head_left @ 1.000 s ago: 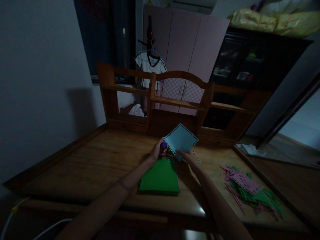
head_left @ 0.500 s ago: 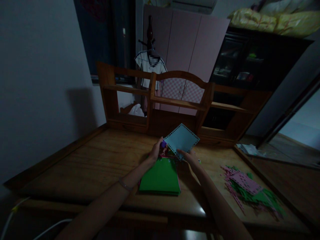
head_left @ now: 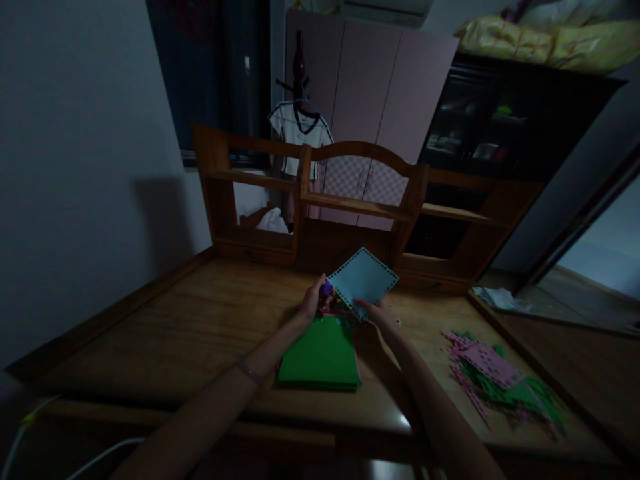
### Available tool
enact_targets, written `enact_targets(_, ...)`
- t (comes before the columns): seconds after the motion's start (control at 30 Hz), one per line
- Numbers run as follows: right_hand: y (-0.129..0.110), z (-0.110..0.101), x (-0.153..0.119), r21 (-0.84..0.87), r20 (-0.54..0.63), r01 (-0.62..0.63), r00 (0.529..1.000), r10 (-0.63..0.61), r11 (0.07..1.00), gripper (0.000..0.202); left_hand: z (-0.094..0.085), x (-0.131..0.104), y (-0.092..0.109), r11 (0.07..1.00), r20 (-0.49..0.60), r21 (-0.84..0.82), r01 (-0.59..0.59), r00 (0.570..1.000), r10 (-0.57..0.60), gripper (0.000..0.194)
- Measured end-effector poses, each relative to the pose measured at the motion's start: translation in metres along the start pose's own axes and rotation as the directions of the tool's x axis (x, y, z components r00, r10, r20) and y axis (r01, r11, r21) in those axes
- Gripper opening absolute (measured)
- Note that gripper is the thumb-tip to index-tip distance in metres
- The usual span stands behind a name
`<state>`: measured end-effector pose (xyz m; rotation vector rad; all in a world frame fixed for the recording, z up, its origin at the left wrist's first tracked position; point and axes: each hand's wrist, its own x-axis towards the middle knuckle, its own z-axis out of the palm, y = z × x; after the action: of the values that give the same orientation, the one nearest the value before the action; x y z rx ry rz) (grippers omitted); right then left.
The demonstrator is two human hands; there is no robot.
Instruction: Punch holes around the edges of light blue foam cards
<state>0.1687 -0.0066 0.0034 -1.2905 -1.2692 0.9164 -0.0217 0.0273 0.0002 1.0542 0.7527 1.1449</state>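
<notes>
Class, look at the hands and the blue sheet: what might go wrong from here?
The right hand holds the blue sheet near one corner, so it might bend or slip. Holes run close to its edges, so a hard tug could tear it. The loose pink and green pieces lie beside the right forearm, which may scatter them.

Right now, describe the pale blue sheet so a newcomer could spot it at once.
Find the wooden desk with shelving along its back. Before the shelving's middle section, the right hand holds the sheet, one corner pointing up. Unlike the green stack close by, it is pale blue, edged with dark dots.
</notes>
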Motion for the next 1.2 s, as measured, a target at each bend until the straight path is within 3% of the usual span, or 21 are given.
enact_targets(0.2,-0.0001,-0.001,0.0004,-0.004,0.017,-0.005,1.0,0.005,1.0,0.042,-0.0007,-0.0011,-0.0012,1.0,0.029,-0.024,-0.016,0.999,0.017,0.052)
enact_targets(0.67,0.0057,-0.0009,0.0024,0.0,0.006,0.003,1.0,-0.003,1.0,0.053,0.0017,-0.0068,0.0031,0.999,0.008,0.019,-0.051,0.999,0.051,0.05)
enact_targets(1.2,-0.0006,0.0008,-0.0008,-0.007,0.027,-0.016,1.0,0.016,1.0,0.044,-0.0011,-0.0043,-0.0028,0.992,0.02,0.075,-0.104,0.994,0.103,0.048)
